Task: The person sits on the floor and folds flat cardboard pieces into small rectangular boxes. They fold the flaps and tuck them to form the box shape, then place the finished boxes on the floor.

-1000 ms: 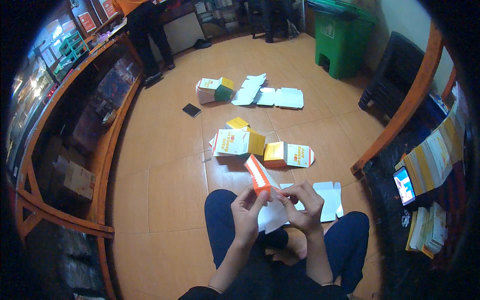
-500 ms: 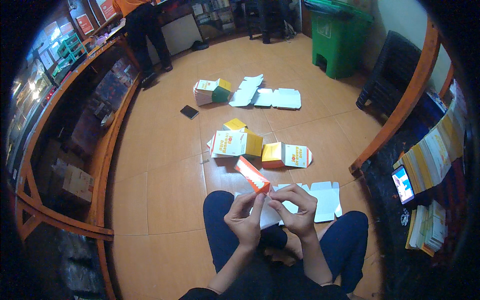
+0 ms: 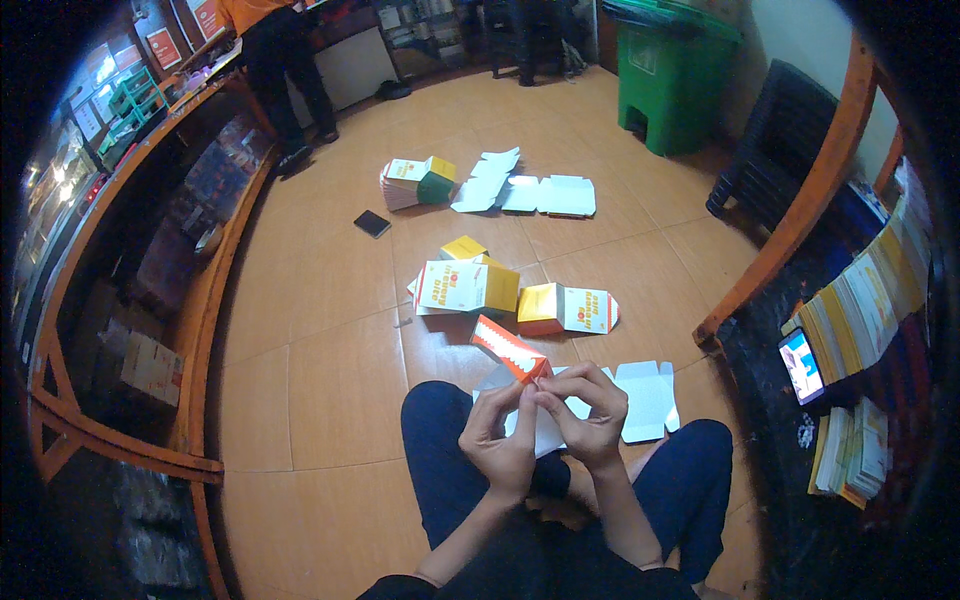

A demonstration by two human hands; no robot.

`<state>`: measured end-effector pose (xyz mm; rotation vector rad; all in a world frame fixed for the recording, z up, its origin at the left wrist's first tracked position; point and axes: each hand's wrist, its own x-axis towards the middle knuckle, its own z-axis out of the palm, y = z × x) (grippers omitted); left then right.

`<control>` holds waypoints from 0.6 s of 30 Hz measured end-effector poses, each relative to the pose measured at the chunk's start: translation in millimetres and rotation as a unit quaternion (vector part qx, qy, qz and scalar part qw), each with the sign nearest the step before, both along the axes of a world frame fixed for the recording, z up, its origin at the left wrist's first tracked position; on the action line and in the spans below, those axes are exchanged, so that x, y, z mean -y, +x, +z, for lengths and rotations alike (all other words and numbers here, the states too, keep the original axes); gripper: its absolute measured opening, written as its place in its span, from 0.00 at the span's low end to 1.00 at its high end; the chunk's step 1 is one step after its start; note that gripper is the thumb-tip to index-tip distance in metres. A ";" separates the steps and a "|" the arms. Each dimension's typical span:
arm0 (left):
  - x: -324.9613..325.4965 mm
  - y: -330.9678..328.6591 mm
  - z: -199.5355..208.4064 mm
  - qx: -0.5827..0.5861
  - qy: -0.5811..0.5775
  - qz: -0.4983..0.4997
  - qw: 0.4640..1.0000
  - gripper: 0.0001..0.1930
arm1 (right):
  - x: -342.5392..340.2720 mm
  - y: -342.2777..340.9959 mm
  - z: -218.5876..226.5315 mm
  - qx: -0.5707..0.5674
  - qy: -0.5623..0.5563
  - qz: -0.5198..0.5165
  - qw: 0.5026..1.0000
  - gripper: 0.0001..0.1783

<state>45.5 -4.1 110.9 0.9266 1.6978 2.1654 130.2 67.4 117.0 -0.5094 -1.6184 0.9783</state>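
While the person sits cross-legged on the orange tiled floor, both hands are raised together over the lap and close on a small orange and white carton that is only partly folded. The left hand has its fingers curled, with thumb and fingertips pinching the near end of the carton; the right hand is curled likewise and pinches the same end from the other side, so that the two hands touch at the fingertips. The carton slants up and away to the left from the grip, its far end free in the air. Beneath the hands, partly hidden by them, a flat white carton blank lies on the floor against the person's knees. Just beyond it stand two folded boxes side by side: a larger white and yellow box and a smaller orange and yellow box lying on its side, with a little yellow box behind them. Farther off lies a stack of flat cartons beside several unfolded white blanks, and a small dark flat object lies to their left. A green bin stands at the far wall, another person's dark trouser legs show by the wooden counter on the left, and a lit phone rests among stacked papers on the right.
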 end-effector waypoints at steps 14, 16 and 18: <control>-4.0 -73.7 -8.3 0.175 0.139 -0.010 0.975 0.13 | 2.4 -4.8 -10.2 0.286 0.164 -0.026 0.944 0.41; -2.2 -85.2 -6.3 0.224 0.181 -0.016 0.958 0.15 | 0.8 -1.6 -11.2 0.265 0.107 -0.061 0.956 0.37; -2.5 -85.1 -5.1 0.334 0.196 -0.017 0.922 0.17 | 0.1 0.7 -11.0 0.258 0.078 -0.104 0.957 0.29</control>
